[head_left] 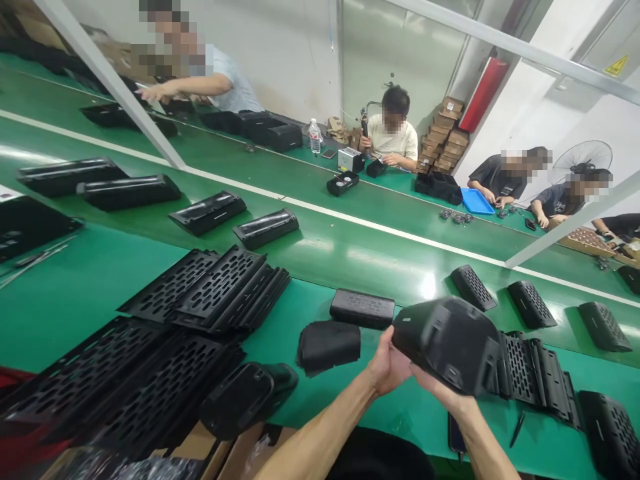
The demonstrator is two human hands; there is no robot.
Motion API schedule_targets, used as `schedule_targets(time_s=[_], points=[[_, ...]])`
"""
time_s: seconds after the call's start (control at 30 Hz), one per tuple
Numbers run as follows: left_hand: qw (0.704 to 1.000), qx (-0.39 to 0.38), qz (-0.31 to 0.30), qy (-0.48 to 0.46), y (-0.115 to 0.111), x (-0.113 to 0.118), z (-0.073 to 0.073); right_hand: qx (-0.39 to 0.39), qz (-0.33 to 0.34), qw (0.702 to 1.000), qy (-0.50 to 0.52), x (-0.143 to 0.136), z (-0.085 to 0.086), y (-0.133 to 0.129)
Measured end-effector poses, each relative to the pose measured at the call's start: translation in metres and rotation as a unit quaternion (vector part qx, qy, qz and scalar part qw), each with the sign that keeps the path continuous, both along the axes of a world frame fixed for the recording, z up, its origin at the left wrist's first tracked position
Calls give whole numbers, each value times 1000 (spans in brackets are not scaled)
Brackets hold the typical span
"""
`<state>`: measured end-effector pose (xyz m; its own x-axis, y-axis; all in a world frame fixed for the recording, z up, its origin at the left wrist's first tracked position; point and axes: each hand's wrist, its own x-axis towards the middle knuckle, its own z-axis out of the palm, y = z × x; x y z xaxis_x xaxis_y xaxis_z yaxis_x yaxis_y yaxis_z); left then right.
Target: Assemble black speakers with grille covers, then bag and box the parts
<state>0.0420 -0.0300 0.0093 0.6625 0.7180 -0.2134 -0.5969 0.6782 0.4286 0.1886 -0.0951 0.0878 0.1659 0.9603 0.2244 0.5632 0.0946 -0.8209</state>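
Observation:
A black plastic housing (455,340) with a rounded end is held up over the green bench, its flat end towards me. My left hand (390,363) grips its left side, thumb along the edge. My right hand (440,390) is closed under its lower edge, with most of the fingers hidden beneath it. Behind the left hand lie a long black housing (363,308) and a pile of thin black sheets (329,345). Just right of the held piece, perforated black panels (525,370) lie in a row.
Stacks of perforated panels (150,373) and another black housing (245,400) fill the left. Boxes (240,453) stand below. A phone (456,433) and a pen (518,430) lie at right. Housings ride the green belt (340,247); people work beyond. White frame bars (115,87) cross the view.

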Motion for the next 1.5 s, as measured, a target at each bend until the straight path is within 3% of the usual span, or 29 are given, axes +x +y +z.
schedule_targets(time_s=[0.07, 0.17, 0.23, 0.3, 0.43, 0.53, 0.63, 0.7, 0.83, 1.07, 1.3, 1.5], points=[[995, 54, 34, 78, 1, -16, -1, 18, -4, 999, -43, 4, 8, 7], [965, 198, 109, 130, 15, -50, 12, 23, 24, 977, -213, 14, 24, 8], [937, 288, 79, 183, 23, -64, 23, 5, 57, 947, -316, 16, 30, 7], [916, 324, 60, 230, 26, -69, 31, -16, 79, 938, -338, 17, 28, 5], [915, 308, 97, 243, 19, -70, 28, -42, 53, 968, -240, 30, 13, -7], [921, 285, 131, 230, 14, -74, 22, -104, -12, 993, -60, 42, -3, -23], [927, 272, 130, 224, 13, -78, 20, -110, -34, 988, 103, 42, -19, -35], [928, 268, 128, 226, 14, -78, 21, -88, -54, 984, 146, 36, -25, -38], [928, 259, 125, 235, 13, -76, 18, -90, -80, 979, 162, 28, -26, -43], [928, 276, 93, 232, 2, -78, 5, -125, -68, 976, 166, 31, -21, -51], [914, 276, 118, 273, 4, -77, 4, -94, -102, 980, 143, 20, -39, -53], [914, 297, 8, 277, 7, -91, 1, -132, -77, 971, 186, 28, -38, -56]])
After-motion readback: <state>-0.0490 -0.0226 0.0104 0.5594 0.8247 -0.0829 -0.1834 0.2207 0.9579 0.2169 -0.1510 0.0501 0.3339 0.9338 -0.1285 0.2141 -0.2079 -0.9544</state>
